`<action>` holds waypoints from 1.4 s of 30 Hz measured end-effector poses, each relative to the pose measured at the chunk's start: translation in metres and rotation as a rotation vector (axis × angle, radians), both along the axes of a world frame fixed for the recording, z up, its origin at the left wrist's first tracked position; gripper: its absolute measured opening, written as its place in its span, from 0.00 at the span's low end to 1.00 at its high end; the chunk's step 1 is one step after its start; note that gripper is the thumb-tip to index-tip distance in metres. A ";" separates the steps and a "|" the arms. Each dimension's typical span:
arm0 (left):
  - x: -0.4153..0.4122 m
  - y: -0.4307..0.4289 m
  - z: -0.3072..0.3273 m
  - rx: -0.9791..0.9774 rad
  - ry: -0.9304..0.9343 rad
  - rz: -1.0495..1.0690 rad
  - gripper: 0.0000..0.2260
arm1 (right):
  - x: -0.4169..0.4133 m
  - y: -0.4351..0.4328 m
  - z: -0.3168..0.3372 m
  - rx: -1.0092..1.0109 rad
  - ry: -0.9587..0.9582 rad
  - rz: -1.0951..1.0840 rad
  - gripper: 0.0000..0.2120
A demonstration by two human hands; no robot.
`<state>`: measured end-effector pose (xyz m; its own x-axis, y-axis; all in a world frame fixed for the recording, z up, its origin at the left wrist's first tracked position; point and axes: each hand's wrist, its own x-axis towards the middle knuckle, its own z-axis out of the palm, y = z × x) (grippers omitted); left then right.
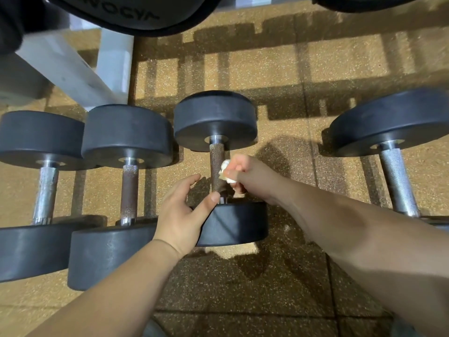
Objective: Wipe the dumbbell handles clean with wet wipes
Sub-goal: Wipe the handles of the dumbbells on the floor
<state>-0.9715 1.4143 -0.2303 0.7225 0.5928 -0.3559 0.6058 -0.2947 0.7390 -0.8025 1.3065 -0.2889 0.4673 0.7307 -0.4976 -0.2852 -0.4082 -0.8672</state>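
From the left, a silver-handled dumbbell and a rusty-handled dumbbell lie side by side on the floor. Just beside them your left hand rests on the near head of the middle dumbbell, grip apart, thumb on the head's upper edge. Your right hand, grip clamped on a crumpled wet wipe, presses it against the right side of that dumbbell's brown handle; a fourth dumbbell lies well apart at far right

Matt black rubber dumbbell heads; knurled, rusty-brown metal handle; crumpled white wipe beside it; speckled rubber floor tiles.
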 end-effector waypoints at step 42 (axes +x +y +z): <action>-0.009 0.012 -0.008 -0.066 -0.026 0.043 0.37 | 0.006 0.034 0.003 0.062 -0.295 -0.114 0.02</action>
